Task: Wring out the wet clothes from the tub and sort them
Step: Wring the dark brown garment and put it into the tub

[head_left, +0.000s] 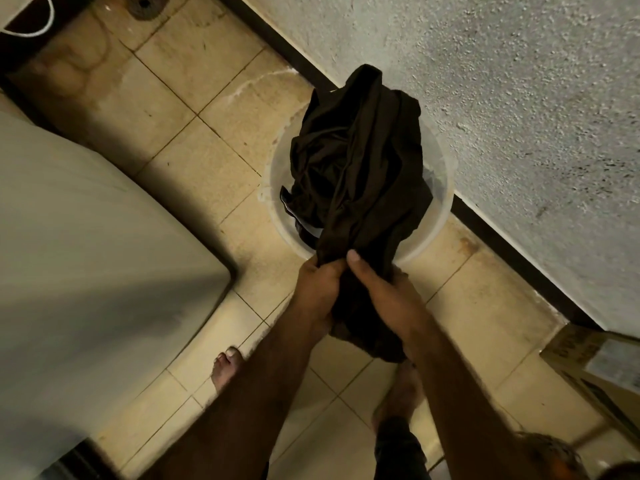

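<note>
A dark brown wet garment (356,168) hangs bunched over a translucent white tub (440,209) that stands on the tiled floor against the wall. My left hand (317,289) and my right hand (384,299) both grip the garment's near end, side by side, just in front of the tub's rim. The cloth's far part is draped over the tub. More dark cloth (294,216) shows inside the tub at its left side.
A large white appliance (86,254) fills the left. A rough plastered wall (519,98) runs along the right with a dark skirting. A cardboard box (595,368) sits at the right. My bare feet (225,367) stand on beige tiles; a floor drain (145,3) lies far off.
</note>
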`<state>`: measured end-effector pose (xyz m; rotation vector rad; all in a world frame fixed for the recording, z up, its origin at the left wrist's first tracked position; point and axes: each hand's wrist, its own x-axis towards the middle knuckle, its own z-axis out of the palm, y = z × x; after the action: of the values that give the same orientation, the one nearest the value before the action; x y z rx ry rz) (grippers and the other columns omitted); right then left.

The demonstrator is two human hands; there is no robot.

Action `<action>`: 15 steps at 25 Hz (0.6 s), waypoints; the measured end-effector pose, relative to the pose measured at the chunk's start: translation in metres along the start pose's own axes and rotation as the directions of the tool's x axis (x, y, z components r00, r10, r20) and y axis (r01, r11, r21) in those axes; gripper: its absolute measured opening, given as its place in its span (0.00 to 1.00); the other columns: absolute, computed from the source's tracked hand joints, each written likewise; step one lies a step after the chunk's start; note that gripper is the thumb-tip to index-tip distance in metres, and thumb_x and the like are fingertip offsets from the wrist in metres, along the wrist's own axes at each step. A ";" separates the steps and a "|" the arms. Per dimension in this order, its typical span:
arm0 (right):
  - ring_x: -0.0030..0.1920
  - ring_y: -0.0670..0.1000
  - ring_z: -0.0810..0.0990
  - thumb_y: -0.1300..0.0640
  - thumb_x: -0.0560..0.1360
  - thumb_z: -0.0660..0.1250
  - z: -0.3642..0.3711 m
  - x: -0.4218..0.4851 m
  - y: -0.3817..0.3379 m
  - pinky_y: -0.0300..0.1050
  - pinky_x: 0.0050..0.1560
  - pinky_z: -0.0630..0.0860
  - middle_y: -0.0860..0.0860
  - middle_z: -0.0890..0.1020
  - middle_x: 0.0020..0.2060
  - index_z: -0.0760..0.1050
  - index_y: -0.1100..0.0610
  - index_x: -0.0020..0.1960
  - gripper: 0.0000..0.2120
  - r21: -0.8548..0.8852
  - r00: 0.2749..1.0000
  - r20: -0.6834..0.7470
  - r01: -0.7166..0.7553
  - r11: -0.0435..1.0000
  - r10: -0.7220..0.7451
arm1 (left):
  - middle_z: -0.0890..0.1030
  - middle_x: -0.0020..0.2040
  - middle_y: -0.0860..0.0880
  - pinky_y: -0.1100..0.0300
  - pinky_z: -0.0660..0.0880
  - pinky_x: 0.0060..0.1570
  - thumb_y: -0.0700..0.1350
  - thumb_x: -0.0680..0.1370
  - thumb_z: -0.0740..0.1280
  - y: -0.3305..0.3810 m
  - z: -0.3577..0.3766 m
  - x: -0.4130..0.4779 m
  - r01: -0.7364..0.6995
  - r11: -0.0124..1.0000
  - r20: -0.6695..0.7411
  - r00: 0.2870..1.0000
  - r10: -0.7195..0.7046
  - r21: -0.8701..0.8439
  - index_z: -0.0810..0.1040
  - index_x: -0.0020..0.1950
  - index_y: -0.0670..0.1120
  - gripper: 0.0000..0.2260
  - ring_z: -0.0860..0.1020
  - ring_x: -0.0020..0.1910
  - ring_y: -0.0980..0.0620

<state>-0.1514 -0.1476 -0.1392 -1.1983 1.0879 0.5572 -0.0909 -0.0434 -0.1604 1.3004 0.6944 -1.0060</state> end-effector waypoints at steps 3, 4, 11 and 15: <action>0.50 0.50 0.85 0.38 0.69 0.74 -0.002 -0.007 0.026 0.43 0.45 0.81 0.47 0.85 0.54 0.73 0.48 0.69 0.32 0.082 0.998 0.051 -0.046 0.996 0.042 | 0.85 0.54 0.42 0.45 0.80 0.57 0.40 0.77 0.69 -0.010 0.003 0.006 0.056 0.996 -0.015 0.998 -0.057 -0.072 0.81 0.62 0.43 0.14 0.84 0.53 0.40; 0.49 0.51 0.87 0.44 0.70 0.76 -0.003 -0.007 0.032 0.43 0.44 0.83 0.49 0.87 0.53 0.75 0.50 0.67 0.28 0.168 0.999 0.034 -0.045 0.985 0.039 | 0.85 0.55 0.41 0.44 0.79 0.58 0.40 0.76 0.69 -0.014 0.004 0.006 0.076 0.994 0.002 0.997 -0.076 -0.084 0.81 0.62 0.43 0.14 0.83 0.54 0.40; 0.49 0.50 0.82 0.64 0.72 0.74 -0.025 -0.001 0.025 0.39 0.46 0.76 0.42 0.82 0.46 0.77 0.53 0.62 0.20 -0.177 0.938 -0.285 0.150 0.973 -0.196 | 0.65 0.72 0.48 0.56 0.71 0.69 0.44 0.68 0.72 0.033 0.014 -0.013 -0.595 0.604 -0.088 0.669 0.738 0.531 0.63 0.75 0.49 0.37 0.67 0.71 0.53; 0.50 0.51 0.79 0.64 0.72 0.71 -0.033 0.000 0.003 0.43 0.52 0.73 0.45 0.80 0.46 0.78 0.52 0.60 0.18 -0.451 0.957 -0.174 0.132 0.883 -0.232 | 0.56 0.80 0.44 0.41 0.59 0.75 0.60 0.74 0.67 0.094 0.041 0.011 -0.616 -0.103 0.395 0.359 0.846 0.781 0.61 0.79 0.50 0.37 0.54 0.79 0.43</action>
<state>-0.1657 -0.1772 -0.1403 -1.7744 1.0508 0.5431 -0.0066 -0.0882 -0.1215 2.3490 -0.6727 -0.0661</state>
